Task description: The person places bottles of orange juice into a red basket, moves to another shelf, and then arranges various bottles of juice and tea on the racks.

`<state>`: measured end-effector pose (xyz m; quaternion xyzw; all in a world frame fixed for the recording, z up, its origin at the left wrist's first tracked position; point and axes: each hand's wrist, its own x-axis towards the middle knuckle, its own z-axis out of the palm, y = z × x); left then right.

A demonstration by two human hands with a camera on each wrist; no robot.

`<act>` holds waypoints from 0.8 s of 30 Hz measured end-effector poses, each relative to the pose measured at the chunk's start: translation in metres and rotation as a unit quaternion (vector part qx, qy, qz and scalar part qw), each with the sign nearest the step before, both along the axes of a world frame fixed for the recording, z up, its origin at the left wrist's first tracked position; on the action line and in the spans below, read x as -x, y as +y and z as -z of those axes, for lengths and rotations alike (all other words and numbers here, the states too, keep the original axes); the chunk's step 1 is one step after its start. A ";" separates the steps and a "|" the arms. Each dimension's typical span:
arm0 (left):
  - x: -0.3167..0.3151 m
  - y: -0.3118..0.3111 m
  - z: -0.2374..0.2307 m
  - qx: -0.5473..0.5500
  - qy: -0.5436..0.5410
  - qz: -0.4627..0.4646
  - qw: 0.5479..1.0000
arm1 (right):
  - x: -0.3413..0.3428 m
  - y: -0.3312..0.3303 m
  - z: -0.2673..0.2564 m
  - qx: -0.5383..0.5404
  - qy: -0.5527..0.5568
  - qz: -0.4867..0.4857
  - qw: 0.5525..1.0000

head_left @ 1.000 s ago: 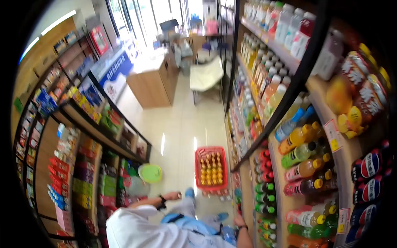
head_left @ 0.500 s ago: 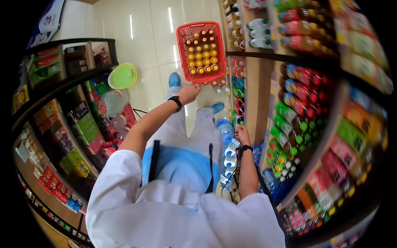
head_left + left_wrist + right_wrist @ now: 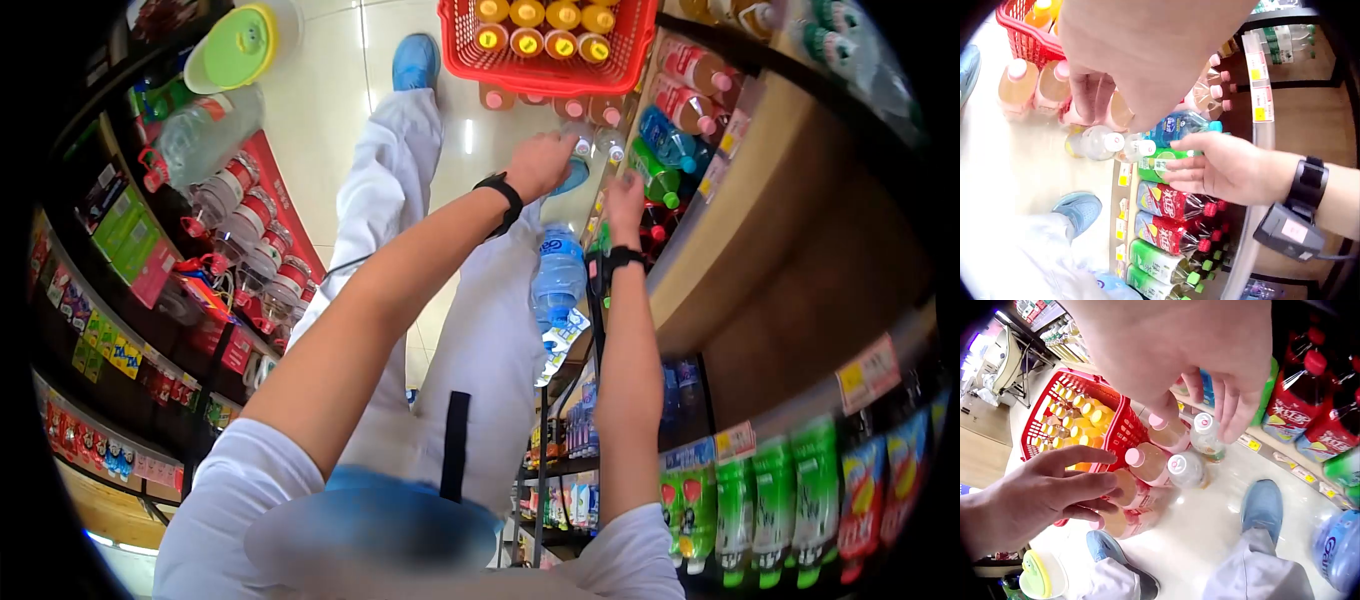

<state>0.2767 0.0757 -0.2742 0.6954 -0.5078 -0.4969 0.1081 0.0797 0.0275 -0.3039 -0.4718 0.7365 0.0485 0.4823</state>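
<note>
Two clear bottles with white caps point(image 3: 1187, 470) stand on the floor beside a row of pink-capped bottles point(image 3: 1146, 464) of pale drink. My left hand point(image 3: 543, 165) hovers over this group, its fingers loosely spread in the right wrist view and nothing in them. My right hand point(image 3: 625, 205) is by the lower shelf edge; in the left wrist view its fingers stretch toward the white-capped bottles, holding nothing. Behind the row stands a red basket point(image 3: 545, 72) filled with yellow-capped bottles point(image 3: 527, 42) of orange drink.
Shelved drinks, including red-capped bottles point(image 3: 1166, 200) and a green bottle point(image 3: 655, 175), line the right side. Large water bottles point(image 3: 560, 270) stand by the right leg. On the left are big clear jugs point(image 3: 215, 130) and a green-lidded tub point(image 3: 235, 48). Blue-covered shoes point(image 3: 415, 62) are on the floor.
The head view has tilted down and come nearer the floor bottles. Both hands have reached forward, the left one moving right toward the bottles and closer to the right hand.
</note>
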 end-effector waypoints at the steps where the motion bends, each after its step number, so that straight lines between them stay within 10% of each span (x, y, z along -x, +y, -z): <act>1: 0.010 -0.002 0.014 0.033 -0.011 -0.026 0.999 | -0.001 -0.006 0.020 0.040 0.006 -0.001 0.999; 9: 0.072 -0.006 0.097 0.122 -0.249 0.169 0.946 | 0.018 -0.027 0.128 0.013 -0.041 -0.071 0.997; 14: 0.066 -0.008 0.118 0.113 -0.171 0.114 0.972 | 0.004 -0.025 0.123 -0.053 -0.150 0.102 0.982; 18: 0.057 -0.006 0.114 0.128 -0.097 0.076 0.984 | 0.019 -0.016 0.133 0.013 -0.117 0.034 0.992; 24: 0.019 -0.005 0.051 0.139 -0.046 0.202 0.968 | -0.013 -0.011 0.007 0.028 -0.007 -0.168 0.985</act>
